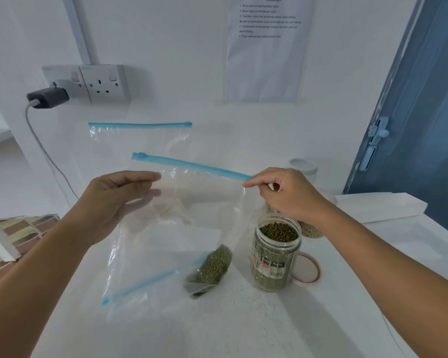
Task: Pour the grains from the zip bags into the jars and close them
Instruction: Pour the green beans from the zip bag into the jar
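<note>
Bag empty, limp, light film; stiff blue zip rail is the best hold. Left hand pinches its side, right hand pinches the rail end.

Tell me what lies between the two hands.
In the head view, the clear zip bag with its blue zip strip spans from the left hand to the right hand; both hold it.

Both bare forearms are reaching forward and inward from the lower corners. The left hand is lying half open, palm turned rightward, fingers extended and thumb above them, pinching lightly. The right hand is curling knuckles-up, its thumb and forefinger pressing together in a tight grip, remaining fingers folding under.
</note>
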